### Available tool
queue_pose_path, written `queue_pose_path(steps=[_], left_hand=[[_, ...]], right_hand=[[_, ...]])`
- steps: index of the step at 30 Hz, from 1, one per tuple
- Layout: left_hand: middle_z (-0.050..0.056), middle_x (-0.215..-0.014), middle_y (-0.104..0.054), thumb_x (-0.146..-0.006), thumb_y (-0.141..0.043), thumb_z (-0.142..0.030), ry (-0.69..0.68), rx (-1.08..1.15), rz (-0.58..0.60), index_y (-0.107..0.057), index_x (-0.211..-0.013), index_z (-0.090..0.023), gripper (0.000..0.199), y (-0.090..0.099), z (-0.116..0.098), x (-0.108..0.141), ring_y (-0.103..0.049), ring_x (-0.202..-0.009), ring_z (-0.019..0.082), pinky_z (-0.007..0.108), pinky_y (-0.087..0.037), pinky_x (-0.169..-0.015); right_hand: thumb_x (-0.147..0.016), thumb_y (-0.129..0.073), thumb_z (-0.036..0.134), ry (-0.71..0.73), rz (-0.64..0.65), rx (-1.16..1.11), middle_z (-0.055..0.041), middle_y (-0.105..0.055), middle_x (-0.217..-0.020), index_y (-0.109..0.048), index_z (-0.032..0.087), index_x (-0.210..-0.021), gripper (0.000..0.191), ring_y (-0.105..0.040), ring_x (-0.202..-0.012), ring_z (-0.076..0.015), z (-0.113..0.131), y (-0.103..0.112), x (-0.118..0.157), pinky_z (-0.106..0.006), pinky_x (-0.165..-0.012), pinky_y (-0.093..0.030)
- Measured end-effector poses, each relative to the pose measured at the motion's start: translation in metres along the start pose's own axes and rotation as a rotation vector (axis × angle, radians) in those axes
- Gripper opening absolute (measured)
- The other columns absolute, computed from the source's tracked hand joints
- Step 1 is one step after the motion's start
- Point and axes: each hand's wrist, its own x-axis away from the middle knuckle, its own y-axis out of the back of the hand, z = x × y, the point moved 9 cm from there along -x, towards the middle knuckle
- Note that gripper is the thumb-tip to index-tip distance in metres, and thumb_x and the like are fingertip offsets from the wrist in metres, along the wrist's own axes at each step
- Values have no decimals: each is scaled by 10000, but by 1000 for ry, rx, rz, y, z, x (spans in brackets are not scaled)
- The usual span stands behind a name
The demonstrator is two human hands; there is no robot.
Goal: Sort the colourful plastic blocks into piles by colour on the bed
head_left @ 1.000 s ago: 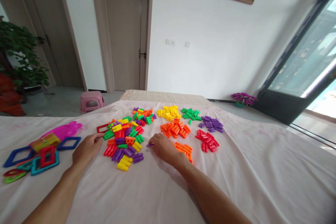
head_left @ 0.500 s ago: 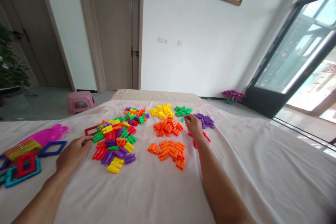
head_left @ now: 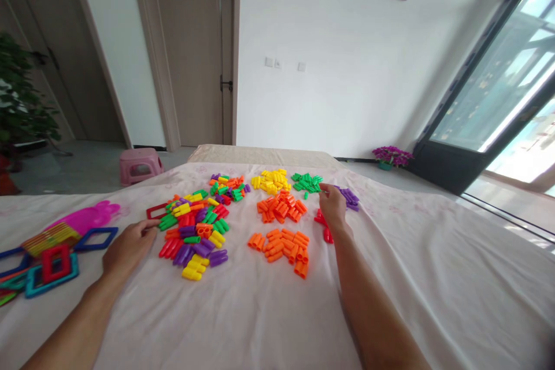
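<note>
My left hand (head_left: 132, 243) rests on the cloth at the left edge of a mixed-colour heap of plastic pieces (head_left: 202, 231), its fingertips beside green pieces (head_left: 168, 221). Farther right, my right hand (head_left: 333, 203) has its fingers drawn together between the green pile (head_left: 307, 182) and the purple pile (head_left: 350, 198); what they hold, if anything, is too small to tell. Red pieces (head_left: 328, 235) lie partly hidden under that hand. Left of it are two orange groups (head_left: 281, 207) and a yellow pile (head_left: 271, 181).
Coloured square frames (head_left: 52, 272) and a pink hand-shaped item (head_left: 89, 221) lie at the far left of the cloth-covered table (head_left: 260, 318). Beyond the table stand a pink stool (head_left: 141, 165) and a potted purple plant (head_left: 391, 157).
The view has shifted slightly. My right hand has moved a little toward the far side, between the green and purple piles. My left hand stays beside the mixed heap.
</note>
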Motion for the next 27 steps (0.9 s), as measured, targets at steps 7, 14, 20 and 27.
queue_pose_path(steps=[7,14,20,27], left_hand=[[105,-1329,-755,-940,-480,-448,-4,7,-48,-773,-1258,-244,479,4,-2,3,-710,-1139,311,353,-542,-838],[91,-1333,-756,-940,-472,-454,-1,22,-59,-773,-1248,-255,475,5,-4,5,-709,-1142,297,342,-532,-860],[101,-1360,-743,-948,-463,-447,1,18,-48,-770,-1260,-248,480,4,-4,4,-701,-1156,308,355,-528,-851],[112,-1342,-749,-974,-461,-429,-15,-9,-19,-755,-1315,-230,493,4,-6,4,-702,-1082,288,334,-510,-819]], right_hand=[[-998,-538,141,520,531,-72,-92,-780,-1176,-790,210,-1158,306,-720,-1099,-221,148,-71,107,-318,-962,-532],[-1065,-602,319,804,875,14,-88,-768,-1160,-782,222,-1198,244,-705,-1071,-214,205,-105,217,-289,-915,-523],[-1064,-611,451,856,872,129,-108,-756,-1114,-762,184,-1162,322,-672,-1053,-232,209,-118,231,-316,-904,-493],[-983,-752,415,855,876,-45,-46,-778,-1030,-728,224,-1069,211,-697,-957,-195,205,-114,230,-274,-834,-471]])
